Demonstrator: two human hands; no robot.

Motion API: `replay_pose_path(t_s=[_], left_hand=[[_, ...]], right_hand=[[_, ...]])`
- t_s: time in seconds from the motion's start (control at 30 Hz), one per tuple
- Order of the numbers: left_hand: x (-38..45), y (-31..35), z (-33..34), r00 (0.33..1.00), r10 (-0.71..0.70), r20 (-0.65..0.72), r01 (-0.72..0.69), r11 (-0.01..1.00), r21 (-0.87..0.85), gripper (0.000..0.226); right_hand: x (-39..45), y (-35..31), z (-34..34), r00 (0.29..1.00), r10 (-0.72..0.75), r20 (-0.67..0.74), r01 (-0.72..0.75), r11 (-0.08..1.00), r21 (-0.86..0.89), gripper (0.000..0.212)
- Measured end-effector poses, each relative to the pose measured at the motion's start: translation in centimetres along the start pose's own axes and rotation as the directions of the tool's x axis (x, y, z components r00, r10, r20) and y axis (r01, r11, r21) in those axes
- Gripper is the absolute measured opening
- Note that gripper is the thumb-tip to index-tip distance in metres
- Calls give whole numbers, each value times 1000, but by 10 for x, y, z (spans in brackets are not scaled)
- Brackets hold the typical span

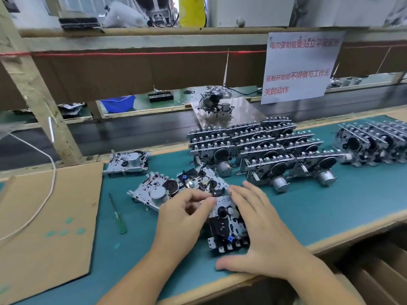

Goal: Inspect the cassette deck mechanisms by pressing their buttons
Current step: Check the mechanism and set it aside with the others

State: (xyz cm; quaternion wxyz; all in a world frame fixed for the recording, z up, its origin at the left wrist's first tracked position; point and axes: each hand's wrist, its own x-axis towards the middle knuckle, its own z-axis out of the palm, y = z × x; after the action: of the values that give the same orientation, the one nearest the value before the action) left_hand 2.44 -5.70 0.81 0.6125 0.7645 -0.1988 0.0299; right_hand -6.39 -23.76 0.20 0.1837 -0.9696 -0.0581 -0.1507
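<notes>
A cassette deck mechanism (226,227) lies on the green mat near the front edge, its buttons toward me and a small blue part on it. My left hand (182,219) grips its left side, thumb and fingers pinched at the top edge. My right hand (262,225) lies along its right side, fingers flat and thumb curled under the button row. Two more mechanisms (158,190) (202,177) lie just behind it. Another mechanism (128,162) sits alone at the back left of the mat.
A stack of several mechanisms (262,146) with round motors fills the mat behind, and another group (374,144) stands at the right. A green screwdriver (117,214) lies left of my hands, beside a cardboard sheet (44,227) with a white cable. A conveyor belt (132,130) runs beyond.
</notes>
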Motion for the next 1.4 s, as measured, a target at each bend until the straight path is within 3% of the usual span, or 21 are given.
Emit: replay_pose_path(t_s=[0.2, 0.47, 0.6, 0.63, 0.7, 0.77, 0.8, 1.3, 1.4], left_hand=[[-5, 0, -4, 995, 62, 73, -67, 995, 74, 7], [-8, -4, -22, 997, 36, -65, -17, 962, 271, 15], [-9, 0, -16, 983, 146, -111, -81, 891, 447, 16], [-10, 0, -13, 985, 148, -87, -100, 908, 407, 17], [-12, 4, -3, 999, 36, 9, -37, 992, 119, 20], [-8, 9, 8, 993, -96, 72, 106, 981, -163, 11], [-6, 10, 13, 991, -115, 71, 128, 968, -216, 8], [3, 2, 26, 996, -79, 39, 87, 962, -258, 13], [7, -1, 24, 992, -125, -24, 113, 953, -283, 11]], right_hand=[[0, -3, 1, 999, 10, -48, -8, 999, 37, 128], [0, -2, -3, 999, 17, -52, -10, 991, 133, 119], [-1, -1, -4, 999, 15, -40, -9, 988, 157, 118], [0, -1, -4, 999, 12, -41, -5, 988, 154, 117], [1, -1, -4, 999, 4, -47, 3, 988, 157, 114], [3, -1, -5, 998, 8, -56, 2, 986, 169, 110], [3, -1, -5, 998, 7, -58, 3, 986, 166, 110], [3, -2, -4, 993, 85, -81, -70, 981, 180, 117], [4, 1, -4, 996, 32, -87, -9, 970, 245, 113]])
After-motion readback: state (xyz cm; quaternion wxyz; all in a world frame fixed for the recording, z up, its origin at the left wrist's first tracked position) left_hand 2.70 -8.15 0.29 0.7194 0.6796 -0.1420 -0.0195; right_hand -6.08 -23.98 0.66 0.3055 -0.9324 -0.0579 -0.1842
